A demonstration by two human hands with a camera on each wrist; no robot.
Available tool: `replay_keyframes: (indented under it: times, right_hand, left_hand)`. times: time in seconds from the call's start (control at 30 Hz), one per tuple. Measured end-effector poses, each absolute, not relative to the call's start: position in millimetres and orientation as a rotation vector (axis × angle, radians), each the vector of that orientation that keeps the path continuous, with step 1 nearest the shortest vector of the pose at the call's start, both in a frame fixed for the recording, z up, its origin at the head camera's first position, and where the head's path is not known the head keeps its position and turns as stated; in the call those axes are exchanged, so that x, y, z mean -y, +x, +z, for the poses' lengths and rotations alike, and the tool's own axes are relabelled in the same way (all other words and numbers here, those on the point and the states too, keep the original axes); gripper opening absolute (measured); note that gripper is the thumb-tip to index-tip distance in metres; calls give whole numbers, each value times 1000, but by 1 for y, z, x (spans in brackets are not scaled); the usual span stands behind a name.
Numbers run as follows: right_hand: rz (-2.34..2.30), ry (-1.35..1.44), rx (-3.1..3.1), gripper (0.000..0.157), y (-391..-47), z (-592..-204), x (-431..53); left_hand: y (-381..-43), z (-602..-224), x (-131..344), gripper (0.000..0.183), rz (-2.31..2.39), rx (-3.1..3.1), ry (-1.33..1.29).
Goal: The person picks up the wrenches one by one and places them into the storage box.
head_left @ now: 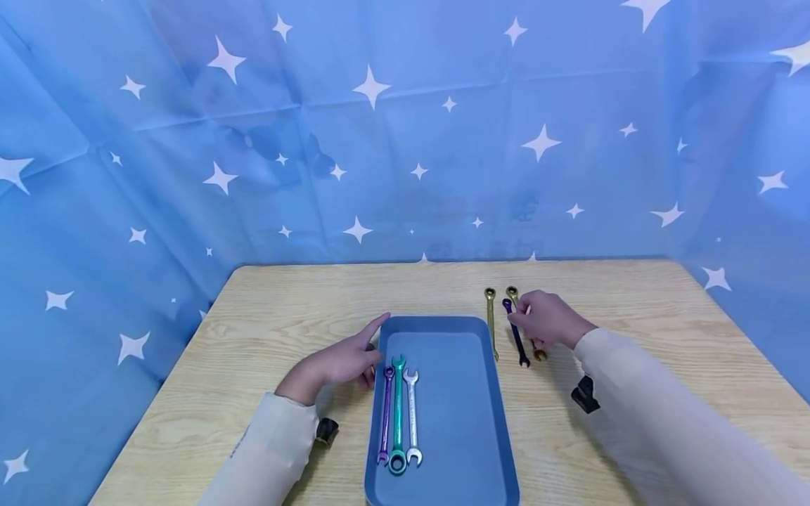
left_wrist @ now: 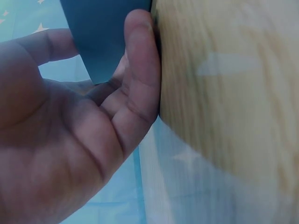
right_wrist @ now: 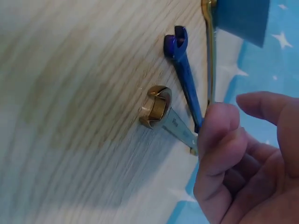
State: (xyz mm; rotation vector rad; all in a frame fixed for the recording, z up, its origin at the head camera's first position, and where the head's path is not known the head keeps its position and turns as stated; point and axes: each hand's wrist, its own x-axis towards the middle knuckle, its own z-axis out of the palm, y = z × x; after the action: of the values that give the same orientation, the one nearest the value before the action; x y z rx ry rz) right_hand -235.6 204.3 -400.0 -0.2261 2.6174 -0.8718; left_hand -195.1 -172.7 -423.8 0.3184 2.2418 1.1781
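My left hand [head_left: 342, 362] grips the left rim of a blue-grey tray [head_left: 455, 407], index finger stretched along its far corner. In the left wrist view, the tray wall [left_wrist: 107, 37] sits between thumb and curled fingers. My right hand [head_left: 547, 320] is bent over a dark blue-purple combination wrench [head_left: 517, 344] and a gold one [head_left: 539, 354], partly covering both. In the right wrist view, thumb and bent fingers [right_wrist: 219, 121] stand apart, with no wrench seen between them. Another gold wrench [head_left: 490, 313] lies left of these, beside the tray's right edge.
Inside the tray, along its left side, lie a purple wrench [head_left: 386, 414], a green wrench [head_left: 398, 407] and a silver wrench [head_left: 413, 414]. The wooden table [head_left: 304, 302] ends at a blue star-patterned curtain [head_left: 418, 140] behind and at both sides.
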Motion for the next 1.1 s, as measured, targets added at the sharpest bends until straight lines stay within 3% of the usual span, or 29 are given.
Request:
replay_keyframes:
  times: [0.47, 1.1]
  right_hand:
    - [-560, -277, -2700, 49, -242, -408, -203]
    - [-379, -320, -2719, 42, -242, -411, -192]
  left_hand:
    - [-197, -422, 173, 75, 1160, -2248, 343]
    - [-197, -425, 174, 75, 1173, -2244, 348]
